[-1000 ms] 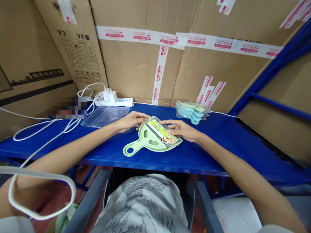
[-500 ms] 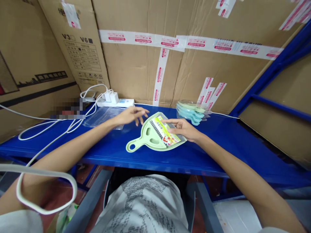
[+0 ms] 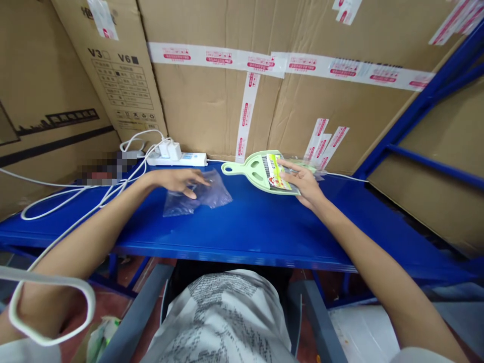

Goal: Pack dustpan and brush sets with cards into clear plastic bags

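Observation:
My right hand (image 3: 303, 184) grips the wide end of a light green dustpan (image 3: 253, 171) with its thumb and fingers. Its ring-ended handle points left, and the pan is at the back of the blue table. A small brush with dark bristles and a yellow-white printed card (image 3: 278, 172) lie inside the pan. On the left, my left hand (image 3: 185, 182) rests palm down over a clear plastic bag (image 3: 215, 194), fingers stretched and apart. Part of the bag is hidden under that hand.
Behind the dustpan, a stack of wrapped dustpans (image 3: 308, 164) is mostly hidden. A white power strip (image 3: 192, 159) with plugs and looping white cables sits at the back left. Cardboard walls (image 3: 212, 111) enclose the blue table (image 3: 234, 232); a blue metal frame (image 3: 416, 126) rises on the right.
My right hand has carried the dustpan up and back towards the stack. My left hand has moved left onto the plastic bag, which has shifted right and nearer to me.

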`<state>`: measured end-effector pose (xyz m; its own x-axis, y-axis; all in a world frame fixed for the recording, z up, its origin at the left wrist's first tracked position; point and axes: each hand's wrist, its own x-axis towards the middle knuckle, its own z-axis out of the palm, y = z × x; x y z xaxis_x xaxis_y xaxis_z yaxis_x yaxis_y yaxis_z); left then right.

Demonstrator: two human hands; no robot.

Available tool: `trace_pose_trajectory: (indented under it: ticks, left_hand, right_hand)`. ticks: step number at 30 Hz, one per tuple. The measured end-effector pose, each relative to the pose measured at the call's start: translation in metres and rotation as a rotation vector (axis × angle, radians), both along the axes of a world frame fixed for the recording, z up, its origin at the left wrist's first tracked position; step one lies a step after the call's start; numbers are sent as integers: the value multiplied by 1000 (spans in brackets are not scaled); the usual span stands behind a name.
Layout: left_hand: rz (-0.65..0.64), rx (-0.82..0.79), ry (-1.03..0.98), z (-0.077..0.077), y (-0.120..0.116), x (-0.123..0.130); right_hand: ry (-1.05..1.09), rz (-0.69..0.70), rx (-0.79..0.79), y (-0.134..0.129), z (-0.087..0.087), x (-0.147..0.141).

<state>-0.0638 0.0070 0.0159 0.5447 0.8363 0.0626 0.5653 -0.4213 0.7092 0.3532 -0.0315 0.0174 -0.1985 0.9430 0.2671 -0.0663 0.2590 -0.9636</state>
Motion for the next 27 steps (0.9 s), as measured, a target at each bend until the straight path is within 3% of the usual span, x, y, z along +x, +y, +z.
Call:
trace_pose_trajectory:
  ticks: [1, 3, 5, 9, 17, 23, 27]
  left_hand:
    - [-125, -18, 11, 0, -3, 9]
    - [-215, 27, 54, -3, -6, 21]
    - [-185, 87, 69, -9, -6, 27]
    - [-223, 25, 49, -18, -4, 32]
    - [-194, 86, 102, -18, -3, 29]
    - [-148, -96, -430, -22, -14, 52]
    - [-71, -151, -609, -20, -21, 63]
  right_hand:
    - [0, 2, -4, -1, 0, -1]
    - [-5, 7, -3, -2, -1, -2]
    - [-22, 14, 6, -3, -1, -2]
    - [-77, 26, 15, -2, -1, 1]
    - [-54, -20, 2, 4, -6, 3]
    - [18, -47, 49, 2, -19, -11]
    - [5, 27, 33, -3, -18, -14]
